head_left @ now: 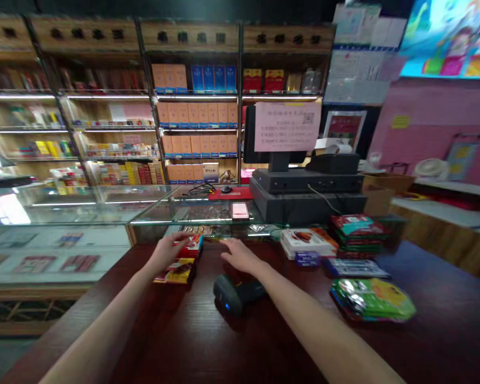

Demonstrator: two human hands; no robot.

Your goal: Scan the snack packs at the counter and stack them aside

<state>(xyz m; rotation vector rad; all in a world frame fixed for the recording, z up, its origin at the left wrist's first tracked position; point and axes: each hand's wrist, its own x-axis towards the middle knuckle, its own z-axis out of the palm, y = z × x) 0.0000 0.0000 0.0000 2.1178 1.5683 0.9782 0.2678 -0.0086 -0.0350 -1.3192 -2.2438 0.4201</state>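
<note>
My left hand [168, 249] is at the left of the counter with its fingers stretched out over a red packet [194, 244]. Whether it touches the packet I cannot tell. Just nearer to me lies a yellow and red snack packet [179, 271]. My right hand [240, 256] hovers over the middle of the counter, fingers extended and nothing visible in them. Below it a black barcode scanner [229, 294] lies on its side with a small blue light lit; my right forearm partly covers its handle.
On the right of the dark counter [152, 330] lie a green snack bag [374, 298], a blue packet [358, 268], white boxes [304, 241], a small purple box [307, 259] and stacked red-green packs [358, 229]. Behind stand a glass case [192, 210] and a cash register [304, 184].
</note>
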